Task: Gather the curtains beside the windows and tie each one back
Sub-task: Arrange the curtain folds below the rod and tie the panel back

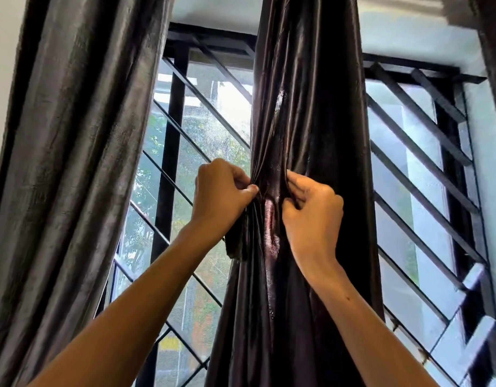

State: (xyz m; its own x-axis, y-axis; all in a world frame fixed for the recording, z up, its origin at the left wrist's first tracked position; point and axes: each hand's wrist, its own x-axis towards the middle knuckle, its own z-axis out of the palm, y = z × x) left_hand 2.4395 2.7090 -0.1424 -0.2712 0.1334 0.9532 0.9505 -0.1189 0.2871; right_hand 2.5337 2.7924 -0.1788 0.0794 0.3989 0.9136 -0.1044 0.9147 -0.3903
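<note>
A dark, shiny curtain (308, 107) hangs between two windows and is bunched into folds at its middle. My left hand (220, 196) pinches a gather of this fabric at the curtain's left edge, thumb against curled fingers. My right hand (311, 210) grips folds just to the right, fingers dug into the cloth. A short loose end of the fabric (234, 247) hangs below my left hand. A second curtain (73, 163), grey and shiny, hangs loose at the left. The dark edge of a third curtain (495, 65) shows at the top right.
Black diagonal window bars (419, 163) cover the right window and the left window (185, 163), with greenery outside. A pale wall (408, 32) runs above the windows.
</note>
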